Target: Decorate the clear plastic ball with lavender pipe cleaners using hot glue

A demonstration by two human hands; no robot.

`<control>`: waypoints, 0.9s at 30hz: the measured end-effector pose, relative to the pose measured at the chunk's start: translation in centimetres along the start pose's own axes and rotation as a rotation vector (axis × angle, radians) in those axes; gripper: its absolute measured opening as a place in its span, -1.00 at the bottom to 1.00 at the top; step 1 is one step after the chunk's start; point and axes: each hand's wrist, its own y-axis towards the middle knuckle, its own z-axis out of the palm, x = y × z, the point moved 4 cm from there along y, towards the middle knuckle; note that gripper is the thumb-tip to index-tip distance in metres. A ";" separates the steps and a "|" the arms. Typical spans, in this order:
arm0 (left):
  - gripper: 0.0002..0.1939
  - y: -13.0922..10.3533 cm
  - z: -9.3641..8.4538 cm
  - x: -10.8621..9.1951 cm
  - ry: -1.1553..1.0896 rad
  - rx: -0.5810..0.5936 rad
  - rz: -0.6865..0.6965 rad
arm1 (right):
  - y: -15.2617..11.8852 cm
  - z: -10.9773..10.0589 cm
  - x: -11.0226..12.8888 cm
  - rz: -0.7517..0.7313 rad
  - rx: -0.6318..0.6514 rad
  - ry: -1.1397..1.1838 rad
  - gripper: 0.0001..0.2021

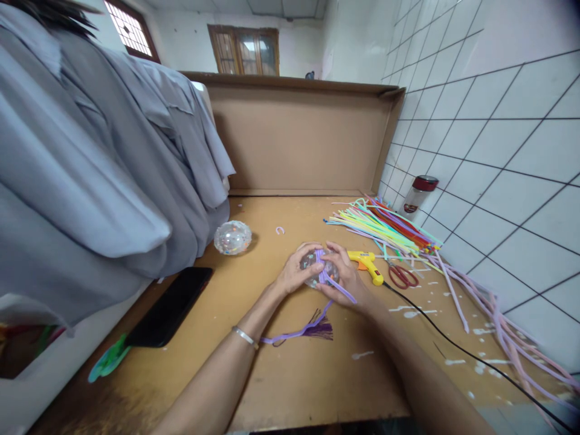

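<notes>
A clear plastic ball (310, 261) with colourful bits in it is held between my two hands above the table. My left hand (294, 269) grips its left side, thumb on the front. From the right, my right hand (347, 272) curls round it with the fingers over the top and front. A lilac pipe cleaner (335, 286) runs across the front of the ball, under my fingertips, with an end sticking out to the lower right. Below the hands lies a purple tassel (321, 329), joined to another lilac strand (290, 336).
A yellow glue gun (367, 263) with a black cord and red-handled scissors (402, 276) lie at right, before a pile of pipe cleaners (380, 223). A jar (417, 194) stands by the tiled wall. Leftward are another clear ball (232, 237), a black phone (172, 308) and a grey-clad person (104, 151).
</notes>
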 end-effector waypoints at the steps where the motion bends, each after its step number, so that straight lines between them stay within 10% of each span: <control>1: -0.40 0.0 0.0 -0.1 -0.004 0.027 0.001 | 0.0 -0.1 -0.1 0.012 -0.008 0.000 -0.46; 11: -0.10 0.1 0.4 0.7 0.016 0.114 -0.038 | 0.1 -0.2 -0.4 0.005 -0.061 0.032 -0.50; 27: -0.38 0.1 0.7 0.4 0.075 -0.071 -0.040 | 0.2 -0.6 0.0 0.053 0.007 0.079 -0.49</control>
